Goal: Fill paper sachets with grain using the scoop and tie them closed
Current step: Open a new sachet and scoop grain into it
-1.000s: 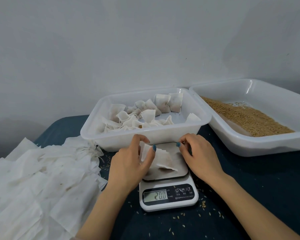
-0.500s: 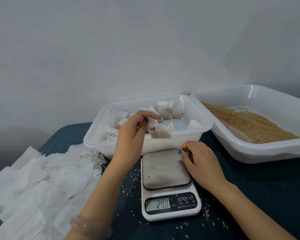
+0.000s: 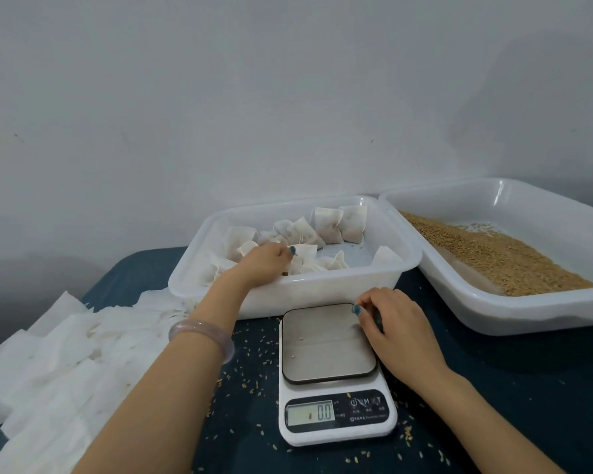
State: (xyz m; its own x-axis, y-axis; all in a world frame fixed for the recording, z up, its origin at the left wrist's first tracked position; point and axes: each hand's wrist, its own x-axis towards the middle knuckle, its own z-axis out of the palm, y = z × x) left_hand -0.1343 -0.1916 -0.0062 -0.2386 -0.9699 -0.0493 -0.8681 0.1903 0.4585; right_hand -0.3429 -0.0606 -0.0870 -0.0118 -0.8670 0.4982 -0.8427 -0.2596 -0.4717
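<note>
Gently now: the filled sachets point(image 3: 326, 227) lie in the white tray point(image 3: 322, 292) under and just beyond your left hand point(image 3: 264, 265), whose fingers droop over them; whether they pinch one is unclear. They look light, soft and easily torn, with grain shifting inside, so take each by its tied neck. Your right hand point(image 3: 394, 326) rests curled against the scale point(image 3: 322, 343) just inside it, its hold unclear. Empty sachets point(image 3: 65, 357), flimsy, lie outside your left forearm; lift one by a corner.

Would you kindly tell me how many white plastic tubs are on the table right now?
2. One tub stands behind the scale, holding filled sachets, with the left hand in it; the other tub sits to its right, holding grain. None seems hidden.
</note>
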